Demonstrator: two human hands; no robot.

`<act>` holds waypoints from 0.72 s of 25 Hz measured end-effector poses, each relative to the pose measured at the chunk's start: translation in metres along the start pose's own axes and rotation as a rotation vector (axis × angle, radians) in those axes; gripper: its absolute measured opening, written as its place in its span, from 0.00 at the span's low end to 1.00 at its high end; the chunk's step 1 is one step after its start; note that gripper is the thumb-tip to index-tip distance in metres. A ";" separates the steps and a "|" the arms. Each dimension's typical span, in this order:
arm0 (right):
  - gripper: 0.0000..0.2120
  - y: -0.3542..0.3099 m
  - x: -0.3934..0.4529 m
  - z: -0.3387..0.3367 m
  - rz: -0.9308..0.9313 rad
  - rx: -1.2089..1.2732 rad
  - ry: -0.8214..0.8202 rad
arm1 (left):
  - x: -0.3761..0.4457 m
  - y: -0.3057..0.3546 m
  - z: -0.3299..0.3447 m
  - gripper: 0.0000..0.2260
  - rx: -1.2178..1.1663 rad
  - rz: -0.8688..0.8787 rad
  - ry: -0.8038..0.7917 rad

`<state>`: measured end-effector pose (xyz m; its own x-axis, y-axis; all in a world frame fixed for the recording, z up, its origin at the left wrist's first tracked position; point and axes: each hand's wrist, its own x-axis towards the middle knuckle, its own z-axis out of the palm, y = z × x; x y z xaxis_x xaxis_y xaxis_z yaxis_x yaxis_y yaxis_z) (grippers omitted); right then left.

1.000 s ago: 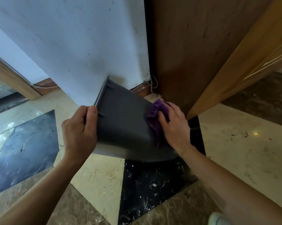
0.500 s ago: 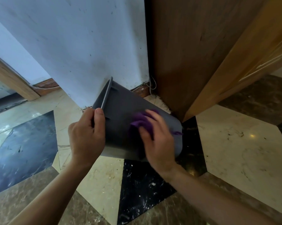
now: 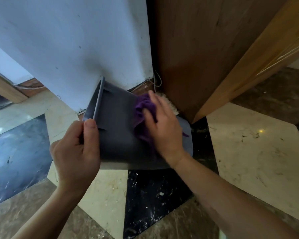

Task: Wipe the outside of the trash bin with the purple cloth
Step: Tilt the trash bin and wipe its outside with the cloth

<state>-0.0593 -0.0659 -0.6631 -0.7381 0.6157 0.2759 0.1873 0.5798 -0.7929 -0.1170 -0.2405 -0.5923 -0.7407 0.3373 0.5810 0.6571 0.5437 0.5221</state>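
Note:
A grey plastic trash bin [image 3: 117, 128] lies tipped on its side on the floor, rim to the left, base to the right. My left hand [image 3: 76, 152] grips the rim, thumb over its edge. My right hand [image 3: 164, 128] lies flat on the bin's upward side wall and presses the crumpled purple cloth [image 3: 142, 109] against it. Part of the cloth is hidden under my palm; a small corner shows at the bin's right end.
A white wall [image 3: 76, 45] stands right behind the bin, with a wooden skirting strip [image 3: 141, 87] at its foot. A brown wooden door [image 3: 197, 49] and its frame [image 3: 259, 54] rise at the right. The floor [image 3: 257, 144] is patterned marble, speckled with dirt.
My right hand with the cloth slid from the bin's base end toward the middle, then back up toward the far right side. The left hand shifted slightly lower on the rim.

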 end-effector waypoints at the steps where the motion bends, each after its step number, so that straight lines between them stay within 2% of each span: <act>1: 0.25 0.016 0.004 -0.003 0.084 -0.016 -0.021 | 0.000 -0.003 -0.001 0.21 -0.010 -0.021 0.014; 4: 0.22 0.059 0.007 -0.016 0.264 -0.120 -0.063 | 0.001 -0.011 -0.003 0.20 -0.029 -0.075 0.021; 9: 0.20 0.093 -0.012 -0.031 0.360 -0.095 0.062 | -0.002 -0.010 -0.012 0.16 -0.069 -0.157 -0.074; 12: 0.20 0.096 -0.020 -0.036 0.347 -0.063 0.069 | -0.009 -0.005 -0.025 0.10 -0.114 -0.261 -0.194; 15: 0.19 0.093 -0.028 -0.039 0.251 -0.120 0.069 | 0.007 0.000 -0.045 0.16 -0.242 -0.370 -0.340; 18: 0.21 0.092 -0.041 -0.043 0.165 -0.203 0.041 | 0.049 0.005 -0.045 0.14 -0.341 -0.644 -0.491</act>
<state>0.0156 -0.0147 -0.7241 -0.6606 0.7295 0.1775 0.4321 0.5627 -0.7047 -0.1436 -0.2559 -0.5337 -0.9068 0.3794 -0.1838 0.0388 0.5092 0.8597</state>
